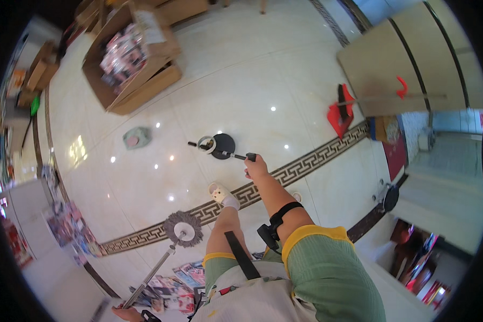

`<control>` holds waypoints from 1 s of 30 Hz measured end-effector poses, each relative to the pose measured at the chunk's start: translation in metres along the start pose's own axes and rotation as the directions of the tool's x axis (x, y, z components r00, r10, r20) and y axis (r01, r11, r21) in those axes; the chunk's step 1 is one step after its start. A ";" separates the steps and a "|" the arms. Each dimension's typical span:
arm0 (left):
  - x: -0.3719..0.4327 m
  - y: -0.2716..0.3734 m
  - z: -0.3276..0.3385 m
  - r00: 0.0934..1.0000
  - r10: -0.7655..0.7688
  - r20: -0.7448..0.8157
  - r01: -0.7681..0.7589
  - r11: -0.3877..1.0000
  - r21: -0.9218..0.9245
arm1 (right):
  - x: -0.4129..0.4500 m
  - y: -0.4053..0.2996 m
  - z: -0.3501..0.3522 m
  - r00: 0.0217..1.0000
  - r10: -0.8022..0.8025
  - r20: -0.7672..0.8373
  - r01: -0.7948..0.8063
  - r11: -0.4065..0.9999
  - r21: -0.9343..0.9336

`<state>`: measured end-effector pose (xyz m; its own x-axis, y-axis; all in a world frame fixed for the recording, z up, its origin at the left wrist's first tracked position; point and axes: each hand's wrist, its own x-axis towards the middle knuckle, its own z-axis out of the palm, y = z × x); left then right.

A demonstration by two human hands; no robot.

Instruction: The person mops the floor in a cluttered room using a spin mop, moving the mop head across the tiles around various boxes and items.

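My right hand (256, 167), reaching forward, grips the black end of a thin stand (237, 156). The stand has a round black base (224, 145) and a white ring (204, 149), which looks like a ring light. Low at the left, my left hand (125, 314) holds the metal pole (151, 274) of a round mop. Its grey fringed mop head (172, 221) with a white disc is near my foot in a cream clog (218, 192), on the dark patterned floor border.
An open cardboard box (116, 94) of pink packets stands on the glossy tiles. A pale green object (137, 138) lies nearer. A red dustpan (340, 116) stands beside beige cabinets (380, 68) at right. Pink printed packets (173, 292) lie behind the mop pole. A small wheeled black-topped item (390, 198) is at right.
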<state>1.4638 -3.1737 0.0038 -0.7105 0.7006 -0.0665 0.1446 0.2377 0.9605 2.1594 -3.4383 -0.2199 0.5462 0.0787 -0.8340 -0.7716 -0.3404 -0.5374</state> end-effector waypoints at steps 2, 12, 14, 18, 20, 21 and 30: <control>-0.016 0.005 0.023 0.995 0.072 0.065 -0.077 0.994 0.075 | -0.011 0.002 -0.040 0.999 0.034 -0.031 -0.035 0.999 -0.039; -0.124 0.006 0.090 0.773 0.234 0.590 -0.628 0.415 0.658 | -0.078 0.096 -0.340 0.969 0.247 -0.028 -0.203 0.852 0.483; -0.174 -0.018 0.136 0.818 0.106 0.566 -0.456 0.719 0.524 | -0.093 0.140 -0.397 0.960 0.267 -0.079 -0.161 0.762 0.627; -0.370 -0.002 0.199 0.806 -0.193 0.560 -0.273 0.718 0.641 | -0.112 0.230 -0.490 0.916 0.374 -0.142 -0.026 0.411 0.911; -0.401 -0.019 0.211 0.693 -0.241 0.679 -0.431 0.616 0.659 | -0.120 0.274 -0.523 0.894 0.417 -0.164 0.082 0.209 0.975; -0.419 -0.021 0.215 0.633 -0.276 0.723 -0.506 0.559 0.657 | -0.121 0.301 -0.539 0.883 0.434 -0.180 0.142 0.119 0.983; -0.558 0.043 0.229 0.505 -0.270 0.820 -0.718 0.396 0.572 | -0.151 0.443 -0.615 0.797 0.566 -0.212 0.433 -0.291 0.853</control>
<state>2.0243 -3.4007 0.0201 0.1671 0.8414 -0.5140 0.9615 -0.0238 0.2736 1.9359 -4.1772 -0.2549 0.0680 -0.3284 -0.9421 0.1830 0.9324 -0.3118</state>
